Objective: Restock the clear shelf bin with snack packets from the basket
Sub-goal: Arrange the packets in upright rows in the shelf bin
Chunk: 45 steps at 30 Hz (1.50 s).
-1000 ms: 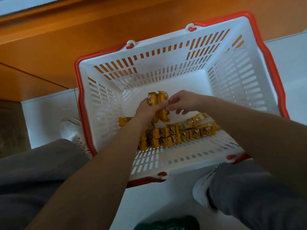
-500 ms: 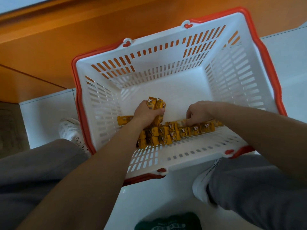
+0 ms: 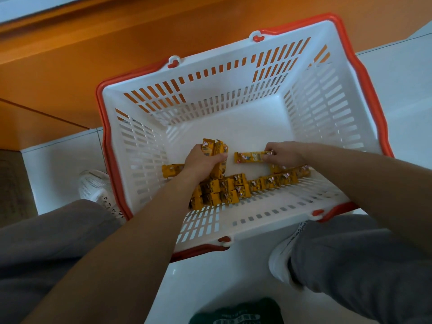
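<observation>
One yellow snack packet [image 3: 251, 157] sits crosswise at frame centre, long axis left to right, pinched at its right end by your right hand [image 3: 284, 155]. Just left, your left hand [image 3: 202, 161] grips an upright bundle [image 3: 214, 148] inside the basket [image 3: 364, 73].

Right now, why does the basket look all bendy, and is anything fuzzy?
Head view: the wide lens bows the basket rim; the rim at the picture's left looks smeared by motion; the packet in the right hand is fairly sharp; light is soft and dim, without glare.
</observation>
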{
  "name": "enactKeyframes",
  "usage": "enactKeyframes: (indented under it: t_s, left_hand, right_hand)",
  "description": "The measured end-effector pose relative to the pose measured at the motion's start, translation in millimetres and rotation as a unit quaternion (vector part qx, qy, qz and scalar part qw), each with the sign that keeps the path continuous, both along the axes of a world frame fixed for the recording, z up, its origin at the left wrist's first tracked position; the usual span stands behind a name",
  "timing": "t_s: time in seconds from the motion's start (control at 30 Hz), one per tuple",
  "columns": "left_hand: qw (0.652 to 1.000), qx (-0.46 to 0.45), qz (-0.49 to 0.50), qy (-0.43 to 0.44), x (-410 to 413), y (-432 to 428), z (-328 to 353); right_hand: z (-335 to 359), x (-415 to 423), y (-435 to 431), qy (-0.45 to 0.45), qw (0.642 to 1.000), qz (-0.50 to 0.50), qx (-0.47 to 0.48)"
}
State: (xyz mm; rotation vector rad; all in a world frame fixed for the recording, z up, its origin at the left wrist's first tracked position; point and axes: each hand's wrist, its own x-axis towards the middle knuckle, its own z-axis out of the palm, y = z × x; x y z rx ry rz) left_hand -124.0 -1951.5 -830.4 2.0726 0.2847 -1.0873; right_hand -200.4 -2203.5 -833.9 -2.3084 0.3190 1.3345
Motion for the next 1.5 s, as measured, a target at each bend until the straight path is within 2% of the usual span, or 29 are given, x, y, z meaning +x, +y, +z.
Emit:
enactKeyframes:
  t_s: [0.23,0.43,0.63,0.77,0.9,1.07,1.23,1.37,1.5]
  left_hand:
    - [1.000,-0.023,0.004,-0.007,-1.1,-8.6,1.0]
    - [0.984,-0.083,0.159,0.001,13.9,-15.8,32.1]
    - [0.948,-0.158,0.276,0.001,32.3,-6.3,105.9]
    - [0.932,-0.261,0.250,0.019,34.9,-2.4,187.5]
    - [0.906,-0.363,0.216,-0.040,35.6,2.3,279.6]
    - [0.900,-0.371,0.187,-0.130,35.9,12.2,358.4]
    - [0.905,-0.367,0.185,-0.112,38.3,28.5,392.1]
    - [0.910,-0.346,0.129,-0.186,38.9,29.9,393.0]
    - [0.918,-0.314,0.146,-0.192,53.6,31.7,388.8]
  right_hand:
    - [-8.5,-3.7,6.7,-0.056,0.996,-0.070,0.006]
    - [28.3,40.7,29.1,-0.144,0.977,-0.153,0.022]
    - [121.9,54.7,48.1,-0.191,0.940,-0.256,0.117]
    - [203.3,43.7,63.6,-0.218,0.906,-0.299,0.206]
    - [290.6,29.3,82.4,-0.256,0.852,-0.329,0.317]
    - [368.0,20.9,105.4,-0.295,0.799,-0.319,0.416]
    - [394.7,28.0,125.7,-0.359,0.809,-0.293,0.361]
    - [398.2,43.3,137.8,-0.385,0.842,-0.235,0.296]
    - [387.0,54.5,135.0,-0.328,0.851,-0.259,0.318]
